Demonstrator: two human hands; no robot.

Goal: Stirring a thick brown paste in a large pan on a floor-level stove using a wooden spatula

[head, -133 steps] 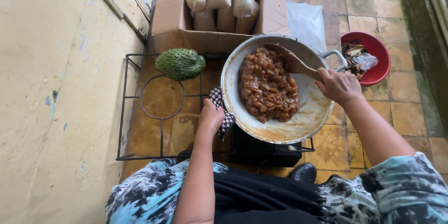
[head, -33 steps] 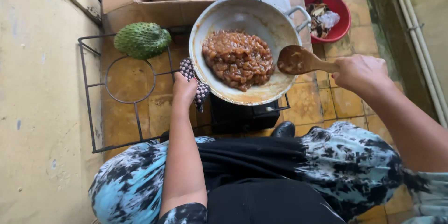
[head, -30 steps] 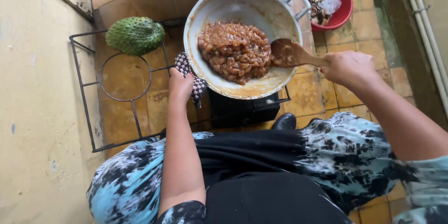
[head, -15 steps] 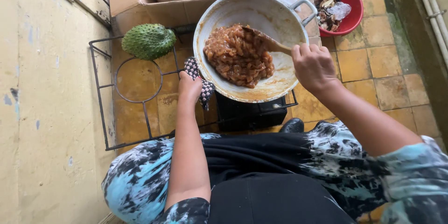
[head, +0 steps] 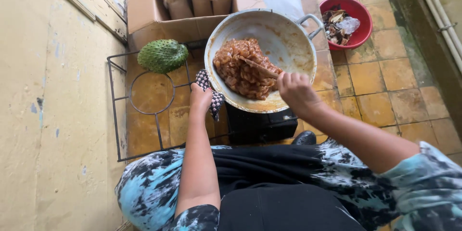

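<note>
Floor [head: 385, 91]: worn yellow-orange tiles, daylit. Wall [head: 48, 115]: pale yellow, scuffed, at left. Pipes [head: 440, 14]: along right edge.

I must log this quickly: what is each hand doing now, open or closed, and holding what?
Left hand: closed on the checked cloth at the pan rim.
Right hand: closed on the wooden spoon in the food.
</note>
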